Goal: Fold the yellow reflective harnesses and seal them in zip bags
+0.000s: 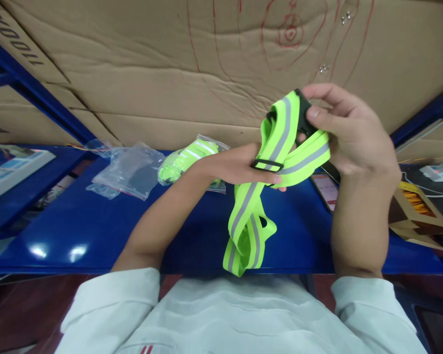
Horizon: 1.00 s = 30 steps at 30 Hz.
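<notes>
A neon-yellow reflective strap (248, 202) with a grey stripe hangs in loops above the blue table. My left hand (239, 164) is closed around its middle, near a black slider (268, 165); part of the fingers is hidden behind the strap. Higher up, my right hand (349, 120) pinches the black buckle (305, 115) at the top of the strap between thumb and fingers. The strap's lower loop dangles close to the table's front edge. Behind my left forearm lies a clear bag holding another folded neon-yellow item (188, 158).
Crumpled clear plastic bags (133, 169) lie on the blue table (77, 231) to the left. A phone (325, 189) rests beside my right wrist, with an open brown cardboard box (415, 211) farther right. Cardboard sheeting (143, 73) with red drawn lines stands behind.
</notes>
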Tool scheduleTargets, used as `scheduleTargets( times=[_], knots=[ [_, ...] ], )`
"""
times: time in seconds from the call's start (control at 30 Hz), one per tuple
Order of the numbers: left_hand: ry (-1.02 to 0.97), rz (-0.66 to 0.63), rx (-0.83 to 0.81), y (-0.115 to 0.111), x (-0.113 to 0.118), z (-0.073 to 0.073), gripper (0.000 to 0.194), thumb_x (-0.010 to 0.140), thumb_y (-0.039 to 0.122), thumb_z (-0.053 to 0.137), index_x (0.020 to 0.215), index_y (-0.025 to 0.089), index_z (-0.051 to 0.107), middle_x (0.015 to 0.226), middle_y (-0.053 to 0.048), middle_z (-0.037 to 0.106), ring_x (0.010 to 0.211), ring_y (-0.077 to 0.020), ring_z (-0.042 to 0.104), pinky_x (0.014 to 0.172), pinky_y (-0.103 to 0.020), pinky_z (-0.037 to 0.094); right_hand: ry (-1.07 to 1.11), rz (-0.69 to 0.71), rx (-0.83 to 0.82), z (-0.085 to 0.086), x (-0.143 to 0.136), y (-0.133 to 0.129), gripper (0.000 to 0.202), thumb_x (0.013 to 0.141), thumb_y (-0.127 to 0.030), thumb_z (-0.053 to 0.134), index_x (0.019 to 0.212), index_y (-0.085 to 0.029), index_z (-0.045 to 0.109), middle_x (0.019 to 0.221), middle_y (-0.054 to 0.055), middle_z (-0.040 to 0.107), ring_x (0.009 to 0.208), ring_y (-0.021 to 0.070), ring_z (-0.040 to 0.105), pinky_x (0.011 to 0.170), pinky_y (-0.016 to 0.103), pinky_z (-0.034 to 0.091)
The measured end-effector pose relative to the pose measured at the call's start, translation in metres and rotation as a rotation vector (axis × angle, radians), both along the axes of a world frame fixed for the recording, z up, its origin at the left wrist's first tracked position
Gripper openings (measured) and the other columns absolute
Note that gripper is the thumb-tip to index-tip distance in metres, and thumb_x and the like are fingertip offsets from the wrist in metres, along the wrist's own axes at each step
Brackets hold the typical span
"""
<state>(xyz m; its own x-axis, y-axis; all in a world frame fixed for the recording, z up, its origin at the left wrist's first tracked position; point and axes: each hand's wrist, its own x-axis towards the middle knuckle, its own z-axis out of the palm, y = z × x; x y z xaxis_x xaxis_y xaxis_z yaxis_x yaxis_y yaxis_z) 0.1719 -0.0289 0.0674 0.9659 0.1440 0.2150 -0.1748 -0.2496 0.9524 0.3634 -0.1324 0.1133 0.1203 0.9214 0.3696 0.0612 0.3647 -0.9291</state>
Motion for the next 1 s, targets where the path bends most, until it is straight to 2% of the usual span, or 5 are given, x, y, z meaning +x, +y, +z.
scheduleTargets(
  times=[0.4, 0.6, 0.67, 0.8, 1.0],
  knots=[
    [-0.017, -0.011, 0.185, 0.002, -0.004, 0.002, 0.023, 0.090, 0.038, 0.077, 0.104, 0.020, 0.075, 0.098, -0.010, 0.081, 0.093, -0.0253, 0.078, 0.085, -0.035, 0.062, -0.096, -0.043, -0.101, -0.005, 0.004, 0.008, 0.024, 0.073, -0.043, 0.085, 0.094, -0.035, 0.075, 0.088, 0.002, 0.074, 0.065, 0.0213, 0.063, 0.058, 0.037, 0.056],
    [0.047, 0.012, 0.259, 0.015, -0.005, 0.007, 0.025, 0.084, 0.039, 0.082, 0.099, 0.019, 0.077, 0.096, -0.008, 0.080, 0.088, -0.0246, 0.077, 0.078, -0.031, 0.062, -0.136, -0.119, 0.173, 0.002, 0.001, -0.009, 0.026, 0.081, -0.040, 0.084, 0.104, -0.035, 0.073, 0.083, 0.001, 0.070, 0.064, 0.0214, 0.063, 0.056, 0.037, 0.057],
    [0.065, -0.014, 0.307, 0.024, -0.004, 0.005, 0.027, 0.083, 0.042, 0.084, 0.096, 0.019, 0.078, 0.098, -0.006, 0.080, 0.095, -0.0261, 0.076, 0.081, -0.032, 0.062, -0.263, -0.212, 0.250, 0.006, -0.003, -0.018, 0.024, 0.090, -0.037, 0.078, 0.113, -0.033, 0.073, 0.096, 0.002, 0.073, 0.077, 0.0214, 0.069, 0.067, 0.037, 0.062],
    [-0.072, 0.015, 0.108, 0.032, -0.002, 0.002, 0.060, 0.064, 0.050, 0.097, 0.114, 0.022, 0.077, 0.106, -0.003, 0.078, 0.120, -0.0328, 0.071, 0.101, -0.039, 0.059, -0.717, -0.321, 0.360, 0.010, -0.013, -0.027, 0.024, 0.098, -0.027, 0.070, 0.121, -0.029, 0.074, 0.121, -0.002, 0.075, 0.113, 0.0201, 0.070, 0.101, 0.037, 0.060],
    [-0.270, 0.188, -0.177, 0.008, 0.010, -0.007, 0.059, 0.070, 0.048, 0.095, 0.120, 0.024, 0.074, 0.117, -0.003, 0.076, 0.128, -0.0327, 0.068, 0.112, -0.046, 0.054, -0.915, -0.320, 0.449, 0.007, -0.021, -0.023, 0.025, 0.102, -0.023, 0.062, 0.125, -0.026, 0.070, 0.122, -0.001, 0.076, 0.110, 0.0203, 0.072, 0.100, 0.036, 0.059]
  ],
)
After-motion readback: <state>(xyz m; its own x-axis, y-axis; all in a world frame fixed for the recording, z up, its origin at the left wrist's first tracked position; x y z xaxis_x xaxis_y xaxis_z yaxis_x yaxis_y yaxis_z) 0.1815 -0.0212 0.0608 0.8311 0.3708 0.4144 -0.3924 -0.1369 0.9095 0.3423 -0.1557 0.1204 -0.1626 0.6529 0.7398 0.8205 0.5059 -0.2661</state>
